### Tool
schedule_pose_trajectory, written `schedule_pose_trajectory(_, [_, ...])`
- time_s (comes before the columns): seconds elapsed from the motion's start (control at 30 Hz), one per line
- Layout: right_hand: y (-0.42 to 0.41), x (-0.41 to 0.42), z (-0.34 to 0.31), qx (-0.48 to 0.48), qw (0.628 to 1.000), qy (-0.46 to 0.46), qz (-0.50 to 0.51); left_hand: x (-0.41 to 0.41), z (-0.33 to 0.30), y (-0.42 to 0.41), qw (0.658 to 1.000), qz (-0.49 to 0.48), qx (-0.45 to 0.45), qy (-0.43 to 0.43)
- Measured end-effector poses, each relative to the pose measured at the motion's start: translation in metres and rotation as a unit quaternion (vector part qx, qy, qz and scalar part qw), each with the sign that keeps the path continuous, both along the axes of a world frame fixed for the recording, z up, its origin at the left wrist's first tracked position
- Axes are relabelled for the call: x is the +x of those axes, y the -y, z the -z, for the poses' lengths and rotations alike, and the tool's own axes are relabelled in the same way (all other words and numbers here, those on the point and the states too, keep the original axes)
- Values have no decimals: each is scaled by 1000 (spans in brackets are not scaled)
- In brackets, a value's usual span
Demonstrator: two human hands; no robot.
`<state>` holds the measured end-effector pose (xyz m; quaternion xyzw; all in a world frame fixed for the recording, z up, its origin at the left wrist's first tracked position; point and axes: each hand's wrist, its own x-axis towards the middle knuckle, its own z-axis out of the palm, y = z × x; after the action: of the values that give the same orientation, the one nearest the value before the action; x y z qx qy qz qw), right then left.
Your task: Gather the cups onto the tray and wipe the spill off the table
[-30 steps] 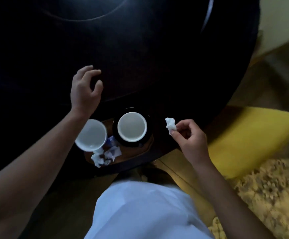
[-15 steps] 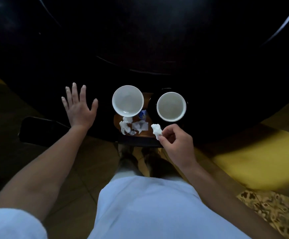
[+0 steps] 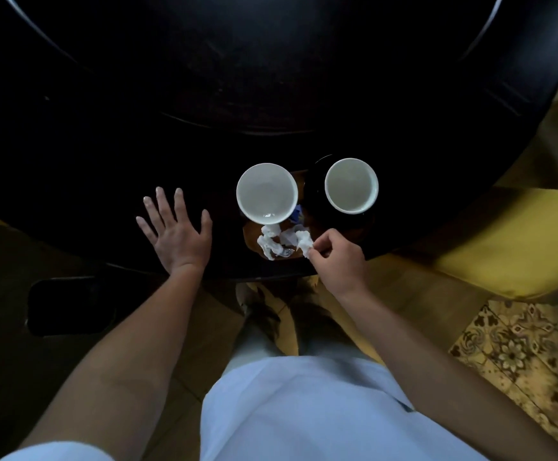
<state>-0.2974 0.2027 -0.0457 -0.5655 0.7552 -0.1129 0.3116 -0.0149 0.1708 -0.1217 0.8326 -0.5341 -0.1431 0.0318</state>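
Observation:
Two white cups stand on a small brown tray at the near edge of the dark round table. The left cup is plain; the right cup sits on a dark saucer. Crumpled white tissues and a small blue wrapper lie on the tray in front of the cups. My right hand pinches a white tissue wad at the tray's near right. Flat on the table left of the tray lies my left hand, fingers spread, holding nothing.
A dark chair seat stands at the lower left beside the table. A yellow cushion and a patterned rug are on the right. My feet are under the table edge.
The view swung so the cups sit more central. My left hand opened and pressed flat on the table. My right hand carried the tissue wad down to the tray.

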Motion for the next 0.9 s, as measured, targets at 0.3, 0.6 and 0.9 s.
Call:
schedule_pose_trajectory(0.3, [-3, 11, 13, -12, 999, -13, 38, 0, 1, 3, 1000, -5, 12, 3])
schedule_pose_trajectory(0.6, [-25, 4, 7, -90, 995, 17, 28, 0, 1, 3, 1000, -1, 12, 4])
schedule_pose_trajectory(0.9, [-26, -94, 1, 48, 981, 35, 186, 16, -32, -5, 981, -41, -75, -173])
